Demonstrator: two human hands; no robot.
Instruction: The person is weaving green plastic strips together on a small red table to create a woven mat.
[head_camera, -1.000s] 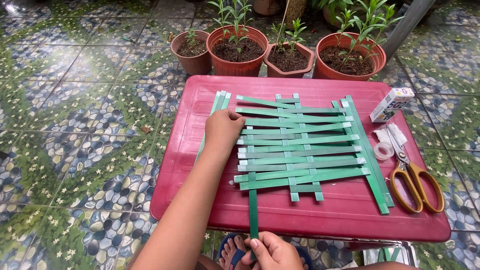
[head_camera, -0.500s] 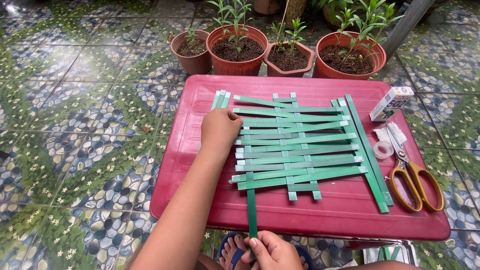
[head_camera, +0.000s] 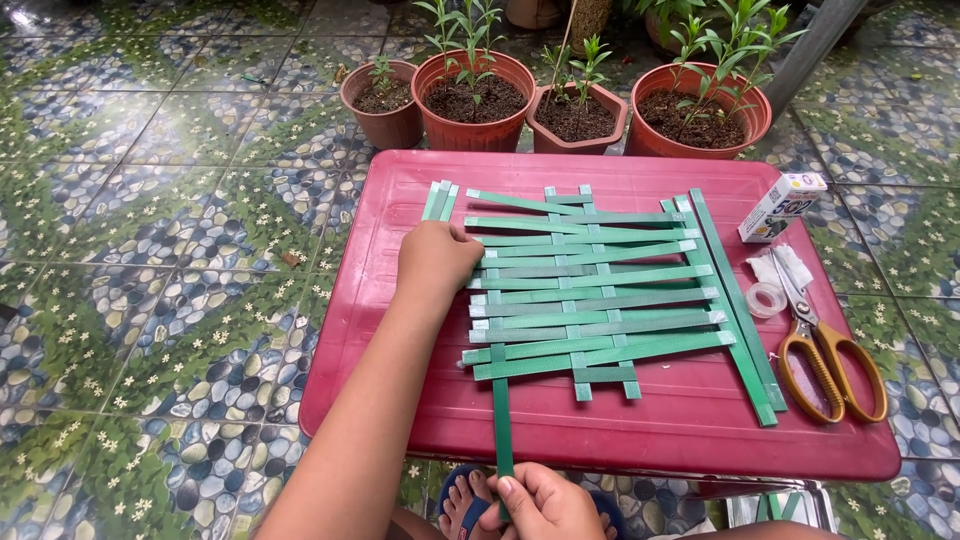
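A loose weave of green strips (head_camera: 590, 290) lies on a red plastic table (head_camera: 400, 200). My left hand (head_camera: 435, 262) rests on the weave's left edge, fingers curled over the strip ends. Below the table's near edge, my right hand (head_camera: 540, 500) pinches the lower end of one upright green strip (head_camera: 501, 415) that runs up into the weave. Spare green strips (head_camera: 438, 200) lie just above my left hand.
Orange-handled scissors (head_camera: 825, 350), a clear tape roll (head_camera: 766, 299) and a small white box (head_camera: 782, 206) sit at the table's right side. Several terracotta pots with plants (head_camera: 475, 95) stand behind the table on a pebble-patterned tile floor (head_camera: 150, 250). My bare feet (head_camera: 465, 500) show under the table.
My left hand has stayed at the weave's left edge and my right hand still grips the strip's lower end. The view has shifted slightly.
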